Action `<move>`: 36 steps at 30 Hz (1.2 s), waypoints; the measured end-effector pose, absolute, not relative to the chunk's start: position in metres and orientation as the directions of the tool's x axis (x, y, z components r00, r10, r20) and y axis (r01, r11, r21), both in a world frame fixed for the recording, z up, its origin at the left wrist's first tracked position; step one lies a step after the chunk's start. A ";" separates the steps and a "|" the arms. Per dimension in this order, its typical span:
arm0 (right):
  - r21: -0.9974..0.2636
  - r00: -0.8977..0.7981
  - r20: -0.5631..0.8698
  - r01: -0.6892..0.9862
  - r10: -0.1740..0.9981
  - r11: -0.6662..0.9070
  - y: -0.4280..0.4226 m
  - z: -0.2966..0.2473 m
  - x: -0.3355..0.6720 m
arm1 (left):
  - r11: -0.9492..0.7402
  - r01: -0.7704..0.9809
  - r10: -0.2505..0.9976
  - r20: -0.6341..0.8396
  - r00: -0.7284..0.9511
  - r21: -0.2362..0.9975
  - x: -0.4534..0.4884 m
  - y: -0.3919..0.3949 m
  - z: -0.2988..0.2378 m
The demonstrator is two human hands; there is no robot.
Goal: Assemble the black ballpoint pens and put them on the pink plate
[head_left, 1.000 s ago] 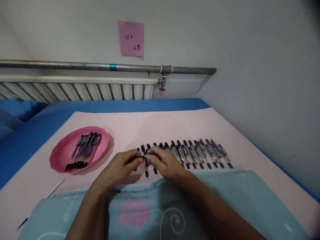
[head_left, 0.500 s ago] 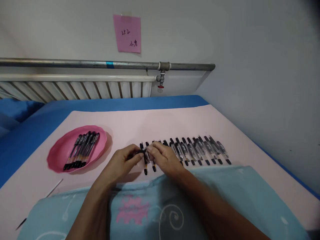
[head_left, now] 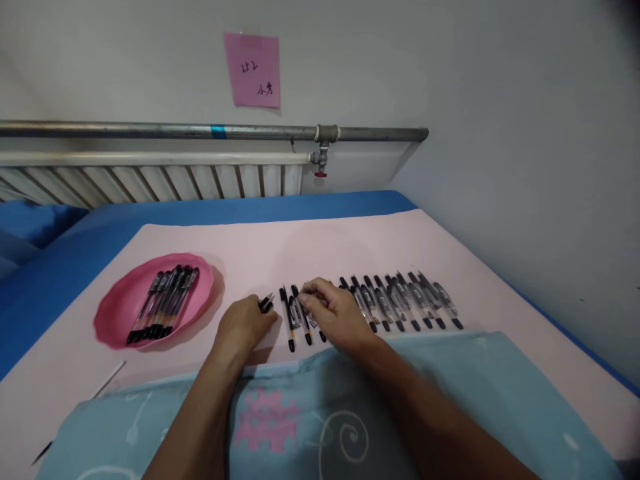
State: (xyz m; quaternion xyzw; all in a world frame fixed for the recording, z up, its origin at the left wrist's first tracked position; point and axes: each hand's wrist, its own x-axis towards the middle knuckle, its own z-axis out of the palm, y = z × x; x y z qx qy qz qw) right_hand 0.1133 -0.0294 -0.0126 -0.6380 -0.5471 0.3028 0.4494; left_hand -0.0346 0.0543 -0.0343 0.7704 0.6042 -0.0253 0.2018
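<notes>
Head view: left hand (head_left: 243, 325) is clenched on a small black cap (head_left: 266, 303); right hand (head_left: 334, 312) curls over a pen (head_left: 318, 329) in the row of pens (head_left: 400, 300) on the pink sheet (head_left: 280, 247), grip unclear. Probably light, stiff, smooth plastic that rolls, so it is best pinched mid-barrel.

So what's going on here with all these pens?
A person works at a pink sheet where a long row of black pens lies side by side. The right hand rests on the row's left end, fingertips on a pen there. The left hand pinches a small black piece just beside the row. A pink dish further left holds more pens.
</notes>
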 end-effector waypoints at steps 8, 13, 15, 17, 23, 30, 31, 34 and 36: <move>-0.972 0.165 -0.050 0.219 0.985 -0.086 -0.026 -0.023 0.104 | -0.139 0.491 0.900 -0.097 0.424 0.860 -0.037 0.035 -0.029; -0.992 0.169 -0.125 -0.018 0.978 -0.124 -0.025 -0.022 0.104 | -0.161 0.349 0.832 -0.064 0.551 0.923 -0.034 0.030 -0.026; -0.993 0.263 -0.094 -0.088 0.960 -0.073 -0.023 -0.022 0.109 | -0.170 0.334 0.810 -0.061 0.584 0.927 -0.035 0.028 -0.021; -0.985 0.368 -0.064 -0.175 0.928 0.002 -0.019 -0.023 0.116 | -0.186 0.351 0.795 -0.069 0.602 0.918 -0.037 0.026 -0.016; -0.951 0.389 -0.060 -0.303 0.919 0.067 -0.015 -0.024 0.122 | -0.212 0.386 0.777 -0.084 0.623 0.898 -0.037 0.024 -0.011; -0.972 0.341 -0.068 -0.235 0.938 0.015 -0.018 -0.022 0.118 | -0.202 0.378 0.762 -0.098 0.640 0.903 -0.037 0.024 -0.011; -0.981 0.307 -0.073 -0.195 0.949 -0.012 -0.019 -0.022 0.117 | -0.196 0.372 0.764 -0.096 0.638 0.907 -0.037 0.024 -0.012; -0.998 0.256 -0.061 -0.015 0.965 -0.059 -0.022 -0.019 0.112 | -0.182 0.341 0.783 -0.073 0.617 0.922 -0.037 0.024 -0.015; -0.985 0.248 -0.003 0.169 0.969 -0.046 -0.024 -0.018 0.109 | -0.180 0.318 0.794 -0.053 0.605 0.931 -0.037 0.024 -0.017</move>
